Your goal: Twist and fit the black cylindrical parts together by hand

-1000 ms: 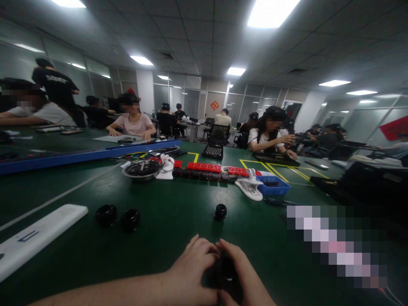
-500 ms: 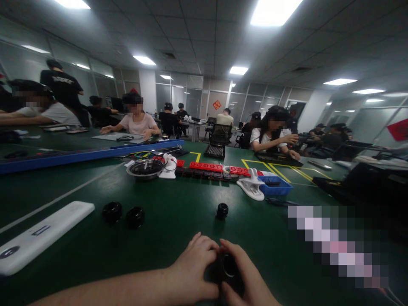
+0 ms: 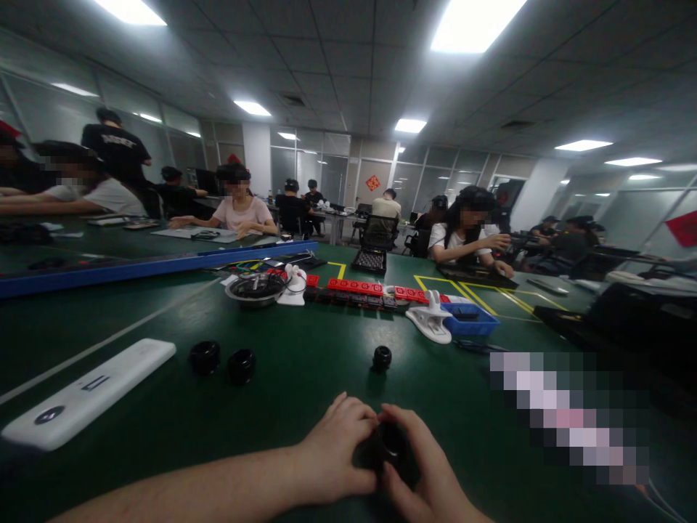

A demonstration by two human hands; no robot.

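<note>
Head view gave us the green surface [image 3: 305, 378] first, wide and dark, with other people seated at work along its far side. Next in size came the long white device [image 3: 90, 393] lying flat at our left, then the metal bowl of cables [image 3: 255, 288], the row of red blocks [image 3: 375, 289] and the blue tray [image 3: 469, 318] farther back. Nearer us sat two black round parts [image 3: 223, 360] side by side, and one smaller black part [image 3: 382, 357] alone, just beyond our hands.

Our left hand [image 3: 335, 454] and right hand [image 3: 422, 472] met low in the picture around a black ring-shaped part [image 3: 389, 444] — both grips closed on it, fingers curled over its sides, the ring held just above the surface or resting on it; we could not tell which. Its open middle faced up toward us.

To work this part well, we judged that one hand should hold the body steady while the other turned or pressed squarely, not at a slant — a tilted start would likely bind. Keeping the ring low over the surface seemed wise, since a dropped piece could roll toward the loose parts nearby. What lay under our fingers was hidden, so we could not tell whether it was one piece or two.
</note>
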